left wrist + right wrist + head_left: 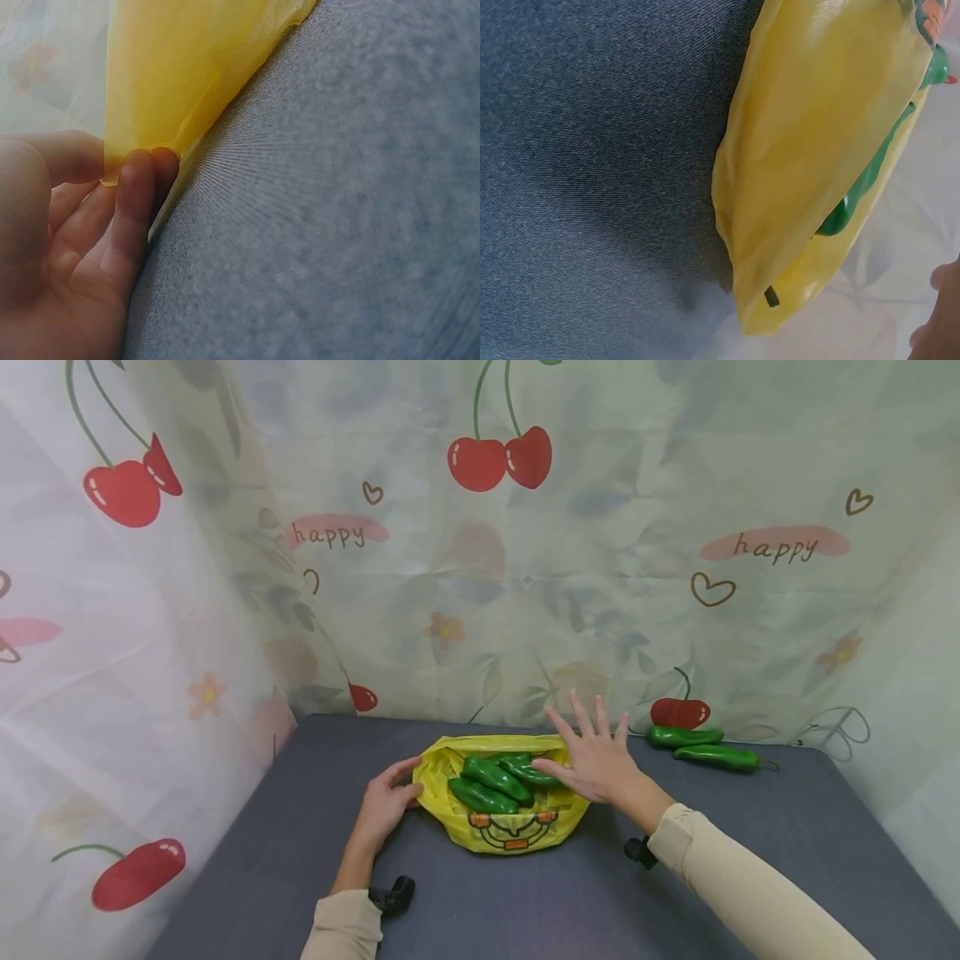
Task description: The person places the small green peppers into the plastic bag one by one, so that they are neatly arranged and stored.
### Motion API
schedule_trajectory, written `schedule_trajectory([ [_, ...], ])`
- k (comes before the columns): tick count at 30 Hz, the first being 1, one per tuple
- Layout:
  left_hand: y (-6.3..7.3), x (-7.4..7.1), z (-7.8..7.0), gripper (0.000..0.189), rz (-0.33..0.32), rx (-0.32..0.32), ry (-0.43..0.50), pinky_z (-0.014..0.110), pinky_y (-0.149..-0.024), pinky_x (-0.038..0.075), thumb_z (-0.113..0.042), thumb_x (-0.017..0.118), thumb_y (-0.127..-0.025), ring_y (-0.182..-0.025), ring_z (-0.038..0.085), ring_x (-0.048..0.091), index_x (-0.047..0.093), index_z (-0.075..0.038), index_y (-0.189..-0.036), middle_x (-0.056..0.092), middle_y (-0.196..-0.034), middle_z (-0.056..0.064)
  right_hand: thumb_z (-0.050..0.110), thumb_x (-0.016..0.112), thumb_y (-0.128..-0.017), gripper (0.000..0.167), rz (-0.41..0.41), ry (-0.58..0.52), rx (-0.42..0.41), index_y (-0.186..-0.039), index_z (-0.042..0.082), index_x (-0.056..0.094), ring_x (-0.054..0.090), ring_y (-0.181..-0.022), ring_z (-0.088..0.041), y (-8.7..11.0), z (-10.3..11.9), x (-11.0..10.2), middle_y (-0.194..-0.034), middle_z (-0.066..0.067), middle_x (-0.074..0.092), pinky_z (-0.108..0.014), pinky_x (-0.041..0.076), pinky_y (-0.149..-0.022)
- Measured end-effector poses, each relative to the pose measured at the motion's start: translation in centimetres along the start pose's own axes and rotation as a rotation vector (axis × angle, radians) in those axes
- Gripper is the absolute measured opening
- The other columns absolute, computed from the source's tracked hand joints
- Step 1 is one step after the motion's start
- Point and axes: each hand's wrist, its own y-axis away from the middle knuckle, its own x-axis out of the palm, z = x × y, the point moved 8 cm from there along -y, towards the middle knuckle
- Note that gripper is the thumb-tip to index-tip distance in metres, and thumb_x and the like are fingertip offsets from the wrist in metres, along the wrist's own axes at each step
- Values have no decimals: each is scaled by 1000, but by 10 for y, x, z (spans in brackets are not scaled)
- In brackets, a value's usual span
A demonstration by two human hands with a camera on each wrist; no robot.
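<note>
A yellow plastic bag [465,837] lies on the table with its mouth spread and several green peppers [483,797] inside. At its left end my left hand [384,806] holds the edge; in the left wrist view the thumb and fingers pinch the yellow plastic [172,82]. Over the bag's right end my right hand [596,764] is spread with straight fingers and holds nothing. It covers part of the bag's right rim and a pepper in the head view. The right wrist view shows a pepper [862,184] in the bag's opening and only a bit of that hand at the edge.
Two more green peppers [716,757] lie at the back right of the dark grey table [525,902]. A cherry-patterned curtain [615,568] hangs behind the table and along its sides. A thin pale cable [838,731] loops at the back right corner.
</note>
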Motion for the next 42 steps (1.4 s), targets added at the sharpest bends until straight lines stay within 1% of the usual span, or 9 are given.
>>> schedule_trajectory([
  [7,0,-1,-3,46,-1,-3,-14,32,-82,61,-19,68,-95,-110,19,69,63,-27,-140,58,-148,6,81,40,-92,94,9,-15,34,-166,30,13,-6,-156,-52,-1,-13,1,-173,-12,-8,-83,-2,-114],
  [12,1,1,-4,46,-2,-7,-17,32,-82,61,-20,68,-95,-110,20,68,63,-26,-140,59,-148,6,83,37,-92,96,24,-10,79,-166,27,14,-6,-156,-53,1,-29,0,-173,-14,-8,-83,-4,-113],
  [17,0,1,-5,45,-1,3,-10,34,-83,61,-19,68,-96,-110,21,69,63,-25,-140,58,-149,8,81,37,-93,94,32,-23,107,-166,26,13,-5,-156,-53,5,-40,1,-173,-16,-6,-83,-5,-113],
  [23,0,1,-4,45,-8,1,-27,31,-80,60,-19,68,-95,-107,19,69,63,-26,-139,59,-147,7,79,38,-94,94,46,-30,131,-166,24,13,-5,-155,-54,11,-53,5,-173,-17,-7,-83,-8,-113],
  [31,1,1,-1,46,-10,-1,-26,28,-78,60,-18,68,-95,-99,15,70,63,-26,-140,59,-147,8,77,39,-95,94,30,-54,140,-166,20,17,-5,-153,-58,17,-70,6,-172,-21,-4,-84,-8,-111],
  [37,2,1,-2,47,-10,1,-23,28,-77,60,-19,68,-95,-102,15,70,62,-25,-140,59,-148,9,78,38,-95,93,10,-79,170,-165,19,21,-4,-154,-56,21,-87,8,-172,-21,-3,-83,-8,-112],
  [42,1,1,-2,46,-9,2,-25,28,-78,60,-19,69,-95,-102,17,70,63,-26,-140,59,-147,7,79,35,-95,94,26,-91,207,-165,19,18,-6,-154,-57,27,-101,9,-171,-22,-4,-83,-11,-111],
])
